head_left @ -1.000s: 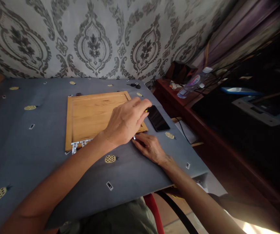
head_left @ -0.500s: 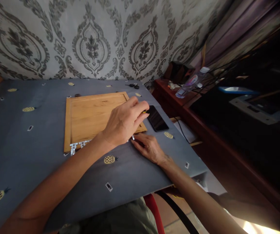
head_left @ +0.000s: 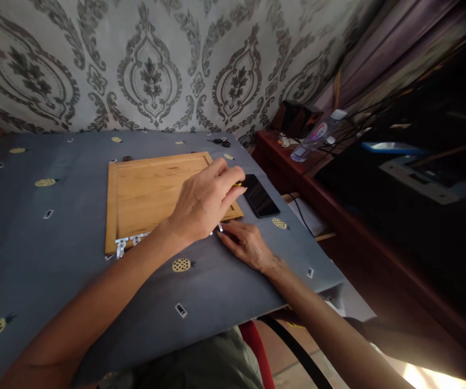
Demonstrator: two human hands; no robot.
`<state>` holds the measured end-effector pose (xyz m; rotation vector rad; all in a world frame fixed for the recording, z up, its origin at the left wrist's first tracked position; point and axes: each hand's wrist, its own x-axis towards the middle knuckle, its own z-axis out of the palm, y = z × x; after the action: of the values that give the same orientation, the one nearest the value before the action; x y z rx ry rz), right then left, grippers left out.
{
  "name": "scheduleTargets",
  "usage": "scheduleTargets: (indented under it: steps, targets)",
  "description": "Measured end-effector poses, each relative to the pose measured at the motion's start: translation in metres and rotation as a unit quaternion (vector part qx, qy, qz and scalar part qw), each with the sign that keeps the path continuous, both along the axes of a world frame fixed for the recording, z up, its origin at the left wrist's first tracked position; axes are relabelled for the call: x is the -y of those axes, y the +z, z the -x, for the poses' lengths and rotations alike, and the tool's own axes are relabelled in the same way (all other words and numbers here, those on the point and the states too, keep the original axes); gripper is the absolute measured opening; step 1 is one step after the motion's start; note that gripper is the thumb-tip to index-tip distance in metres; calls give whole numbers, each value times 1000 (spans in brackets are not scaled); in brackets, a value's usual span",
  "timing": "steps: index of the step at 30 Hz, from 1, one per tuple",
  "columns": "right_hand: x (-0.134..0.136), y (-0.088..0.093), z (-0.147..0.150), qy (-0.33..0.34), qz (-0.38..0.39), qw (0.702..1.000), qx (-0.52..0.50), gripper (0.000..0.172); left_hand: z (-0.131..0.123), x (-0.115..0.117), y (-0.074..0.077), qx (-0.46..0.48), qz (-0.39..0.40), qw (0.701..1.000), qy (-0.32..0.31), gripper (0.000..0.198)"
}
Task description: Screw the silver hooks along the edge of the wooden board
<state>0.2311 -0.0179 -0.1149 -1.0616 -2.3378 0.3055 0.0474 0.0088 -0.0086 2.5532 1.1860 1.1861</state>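
Observation:
A wooden cabinet door (head_left: 147, 189) lies flat on the table, with metal hinges (head_left: 121, 246) along its near edge at the left. My left hand (head_left: 206, 200) is closed over the door's near right part, around what looks like a screwdriver (head_left: 238, 185). Only a bit of its yellow and black handle shows; the shaft is hidden behind the hand. Just below, my right hand (head_left: 247, 246) rests on the cloth at the door's near right corner. Its thumb and fingers close on a small metal hinge (head_left: 219, 227), mostly covered by both hands.
A black phone (head_left: 261, 195) lies right of the door. Keys (head_left: 221, 142) are near the back edge of the blue pineapple-print tablecloth (head_left: 74, 216). On the red-brown furniture (head_left: 269, 143) at the right, a plastic bottle (head_left: 316, 138) leans. A patterned wall (head_left: 196, 32) stands behind.
The whole view has shifted very slightly. Both hands keep nearly the same place and grip, and the door has not visibly moved on the table.

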Motion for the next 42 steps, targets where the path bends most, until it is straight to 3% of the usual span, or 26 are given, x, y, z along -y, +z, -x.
scheduleTargets:
  steps: [8, 17, 23, 42]
  targets:
    - [0, -1, -1, -8, -2, 1000, 8, 24, 0, 0, 3, 12, 29, 999, -12, 15]
    - [1, 0, -1, -9, 5, 1000, 13, 25, 4, -3, 6, 45, 34, 996, -69, 11]
    - [1, 2, -1, 7, 5, 1000, 11, 22, -1, -4, 6, 66, 5, 997, -36, 8]
    - [-3, 2, -2, 15, -12, 1000, 11, 18, -5, -1, 35, -41, 22, 999, -25, 14]
